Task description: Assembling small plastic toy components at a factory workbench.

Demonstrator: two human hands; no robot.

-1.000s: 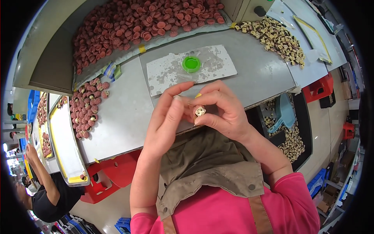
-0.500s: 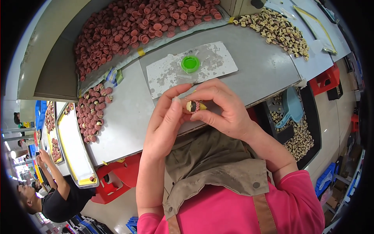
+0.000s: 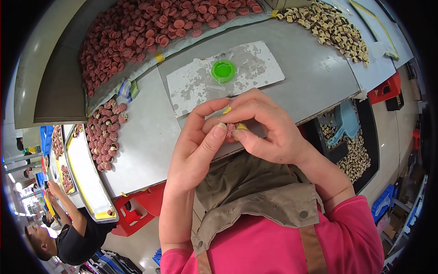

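Reddish ridged disc (image 3: 229, 130) sits pinched between our left hand (image 3: 196, 146) and right hand (image 3: 269, 130), both grasping it over the near table edge, with yellow bits showing at the fingertips. We judge the work mid-way: a large heap of red discs (image 3: 150, 32) waits at 11 o'clock, a smaller cluster (image 3: 102, 132) at 9. At 12 lies a stained white sheet (image 3: 191, 84) with a green cap (image 3: 223, 71). Tan pieces (image 3: 328, 27) pile at 1. A co-worker (image 3: 68, 228) bends at 8. Nothing blocks our hands.
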